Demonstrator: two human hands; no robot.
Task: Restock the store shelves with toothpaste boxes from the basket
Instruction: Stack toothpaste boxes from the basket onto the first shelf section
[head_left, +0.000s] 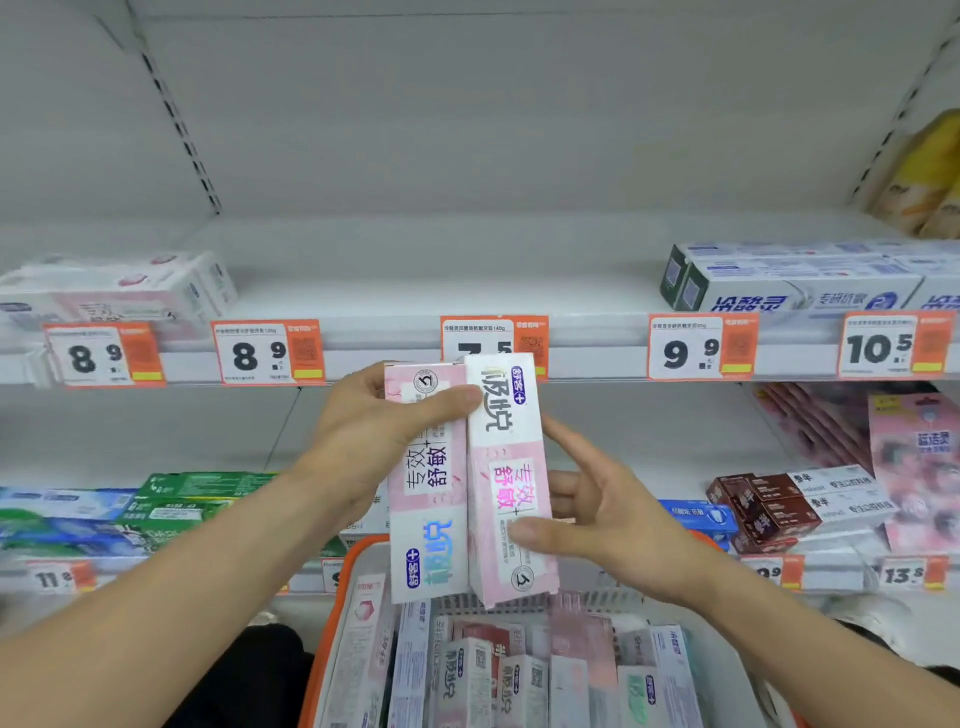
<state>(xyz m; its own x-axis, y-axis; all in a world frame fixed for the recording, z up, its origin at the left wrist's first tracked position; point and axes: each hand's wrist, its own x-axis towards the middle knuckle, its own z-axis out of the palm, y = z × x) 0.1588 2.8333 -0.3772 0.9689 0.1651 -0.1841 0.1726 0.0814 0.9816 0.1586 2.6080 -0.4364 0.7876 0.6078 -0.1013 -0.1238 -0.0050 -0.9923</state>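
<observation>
Two pink-and-white toothpaste boxes stand upright side by side in front of me, above the basket. My left hand (374, 441) grips the left box (427, 488), its thumb reaching across onto the right box (506, 467). My right hand (597, 509) holds the right box, thumb on its front and fingers behind. The orange basket (340, 597) below holds several more toothpaste boxes (467, 670). The upper shelf (415, 280) lies just behind the held boxes, bare in its middle stretch.
Pink-white boxes (119, 291) lie at the upper shelf's left, blue-white boxes (800, 286) at its right. Orange price tags (267, 353) line the shelf edge. The lower shelf carries green and blue boxes (171, 504) at left, dark red boxes (763, 509) at right.
</observation>
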